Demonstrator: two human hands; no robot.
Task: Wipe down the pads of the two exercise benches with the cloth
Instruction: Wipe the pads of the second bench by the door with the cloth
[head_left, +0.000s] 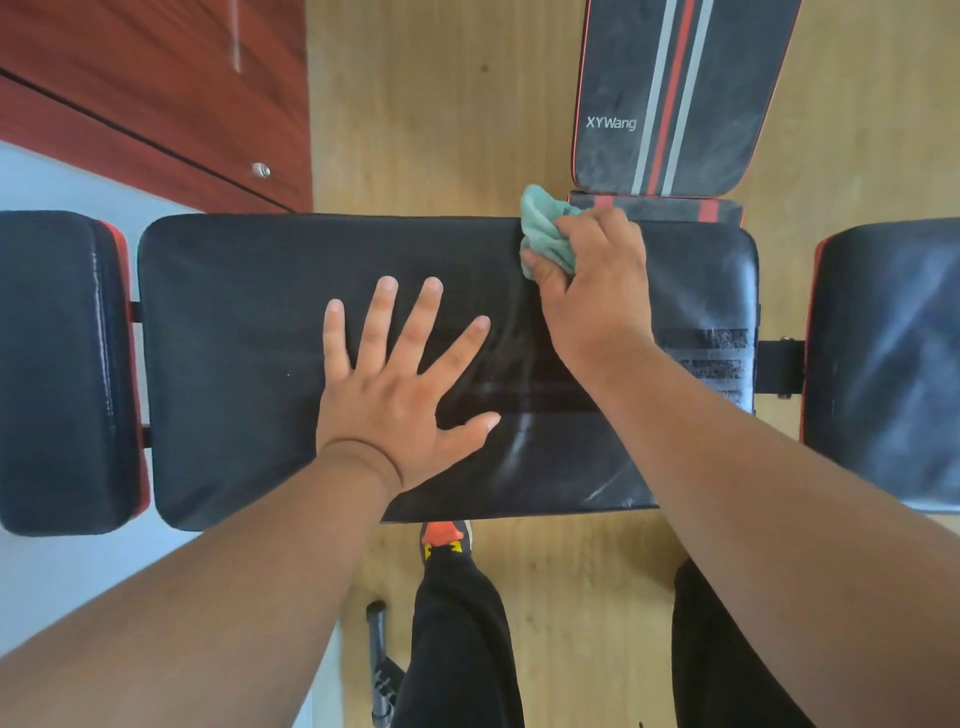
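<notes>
At the long pad's (291, 332) far edge, one o'clock, your right hand (592, 275) is clenched on the bunched cloth (545, 228); your left hand (400, 374) lies splayed flat, empty. Risk: the dusty three o'clock end gets skipped; your planted palm may re-mark wiped vinyl.

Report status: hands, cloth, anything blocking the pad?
Right hand grips green cloth at long pad's far edge. Left hand flat, open on pad. Nothing in the way.

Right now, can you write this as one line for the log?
step: wiping near bench pad | right hand: gripping green cloth at far edge | left hand: flat, open | striped bench pad: dusty
</notes>
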